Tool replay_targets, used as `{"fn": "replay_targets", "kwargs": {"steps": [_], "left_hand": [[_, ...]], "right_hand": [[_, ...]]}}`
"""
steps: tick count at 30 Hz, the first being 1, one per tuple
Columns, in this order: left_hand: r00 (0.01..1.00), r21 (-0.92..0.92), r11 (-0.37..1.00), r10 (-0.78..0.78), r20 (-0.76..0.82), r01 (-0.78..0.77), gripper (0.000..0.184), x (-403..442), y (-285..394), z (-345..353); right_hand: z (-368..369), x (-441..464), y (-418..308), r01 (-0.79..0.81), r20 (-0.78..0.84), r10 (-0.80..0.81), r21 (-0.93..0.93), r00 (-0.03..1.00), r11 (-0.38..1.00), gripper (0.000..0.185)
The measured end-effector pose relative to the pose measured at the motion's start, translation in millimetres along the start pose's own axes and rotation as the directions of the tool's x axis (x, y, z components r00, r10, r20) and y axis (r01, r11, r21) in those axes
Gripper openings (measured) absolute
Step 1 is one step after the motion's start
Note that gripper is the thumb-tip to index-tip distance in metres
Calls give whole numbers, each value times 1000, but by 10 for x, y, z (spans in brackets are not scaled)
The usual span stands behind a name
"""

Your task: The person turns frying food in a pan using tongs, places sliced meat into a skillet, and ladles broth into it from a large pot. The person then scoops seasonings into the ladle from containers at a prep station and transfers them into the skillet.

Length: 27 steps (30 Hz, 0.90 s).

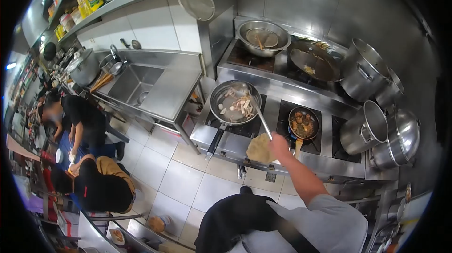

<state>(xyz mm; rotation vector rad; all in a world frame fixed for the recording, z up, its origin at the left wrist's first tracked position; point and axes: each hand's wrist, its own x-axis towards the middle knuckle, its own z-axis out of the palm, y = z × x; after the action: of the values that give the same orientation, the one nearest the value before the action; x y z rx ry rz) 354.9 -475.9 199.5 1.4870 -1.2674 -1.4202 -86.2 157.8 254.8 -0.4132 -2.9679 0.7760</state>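
Observation:
My right hand (pixel 279 146) is wrapped round the end of a long metal ladle (pixel 262 117). The ladle's head rests inside a large frying pan (pixel 215 103) on the left front burner, among pale strips and pieces of food (pixel 242 107). The pan's dark handle (pixel 216 141) points toward the front edge of the stove. A tan cloth (pixel 260 149) lies at the stove's edge, just left of my hand. To the right, a small pan (pixel 303 123) with browned food sits over a blue flame, its light-coloured handle toward me. My left hand is out of view.
Behind stand a steel bowl (pixel 278 50) with a strainer and a dark wok (pixel 301 60). Tall steel pots (pixel 363 130) crowd the right. Left is a steel sink counter (pixel 174 76). Two people (pixel 84 116) bend over work at far left; a tub (pixel 159 223) sits on the floor.

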Motion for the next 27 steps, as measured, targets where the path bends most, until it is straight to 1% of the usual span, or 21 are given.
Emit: {"fn": "replay_targets", "kwargs": {"steps": [1, 2, 3, 4, 5, 6, 7, 9, 10, 11, 12, 13, 14, 16, 18, 19, 21, 23, 25, 26, 27], "left_hand": [[984, -55, 998, -13, 180, 23, 28, -66, -138, 308], [952, 121, 949, -300, 57, 292, 31, -255, -106, 1049], [881, 284, 957, -190, 434, 67, 32, -224, -473, 1323], [803, 158, 985, -148, 578, 68, 26, -489, -677, 1821], [713, 102, 982, -184, 677, 157, 27, -771, -796, 2256], [575, 199, 978, -201, 793, 68, 31, -1111, -638, 2750], [504, 196, 981, -177, 845, 17, 31, -1432, -505, 3205], [388, 117, 992, -123, 913, 39, 38, -1939, -212, 3976], [330, 113, 993, -119, 936, 39, 39, -2092, -73, 4334], [261, 169, 985, -173, 950, 37, 42, -2283, 171, 4623], [101, 267, 959, -276, 956, 100, 43, -2337, 310, 4899], [-83, 399, 909, -391, 917, 120, 43, -2344, 361, 5171], [-227, 618, 784, -593, 773, 55, 37, -2315, 427, 5419], [-345, 733, 679, -700, 626, -47, 28, -2563, 526, 5614], [-434, 737, 651, -725, 535, -180, 24, -2628, 314, 5675], [-373, 755, 649, -727, 576, -98, 28, -2874, 601, 5509], [-394, 759, 648, -714, 578, -61, 27, -2974, 806, 5236], [-408, 763, 641, -720, 562, -81, 28, -3008, 914, 5245], [-510, 746, 659, -677, 530, -100, 28, -2978, 900, 5473], [-440, 743, 666, -688, 577, -65, 29, -3045, 933, 5538], [-481, 688, 716, -647, 591, -117, 30, -2931, 850, 5534]], "right_hand": [[92, 32, 105, -11, -9, 11, 12, 1000, 1000, 25], [-7, -47, 96, -15, -14, 15, 18, 1000, 1000, 25], [-131, -182, 126, 30, 62, -34, 74, 997, 997, 23], [-320, -348, 88, 70, 138, -88, 131, 986, 989, 21], [-485, -516, 77, 55, 141, -74, 132, 987, 990, 24], [-634, -641, 76, 41, 143, -60, 132, 988, 990, 27], [-744, -711, 77, 36, 139, -55, 133, 989, 990, 27], [-919, -816, 88, -124, 341, 72, 133, 937, 983, 28], [-1008, -790, 83, -140, 333, 89, 133, 939, 981, 28], [-1107, -728, 65, -127, 413, 44, 174, 910, 977, 29], [-1164, -716, 79, -118, 488, -3, 218, 873, 969, 29], [-875, -608, 298, -8, 432, -73, 183, 899, 983, 29], [-836, -638, 256, -31, 430, -52, 184, 901, 982, 29], [-801, -603, 47, -74, 309, 13, 186, 951, 980, 25], [-962, -784, -65, -119, 307, 38, 249, 951, 961, 24], [-1201, -943, -181, -78, 331, -2, 226, 944, 971, 23], [-1409, -1130, -290, -21, 416, -65, 198, 907, 980, 22], [-1136, -1102, -207, -25, 388, -41, 164, 921, 986, 22], [-1046, -1100, -415, -20, 315, -9, 90, 949, 996, 20], [-967, -1052, -560, -39, 251, 38, 2, 967, 999, 19], [-826, -1047, -666, -63, 206, 64, -10, 977, 998, 20]]}}
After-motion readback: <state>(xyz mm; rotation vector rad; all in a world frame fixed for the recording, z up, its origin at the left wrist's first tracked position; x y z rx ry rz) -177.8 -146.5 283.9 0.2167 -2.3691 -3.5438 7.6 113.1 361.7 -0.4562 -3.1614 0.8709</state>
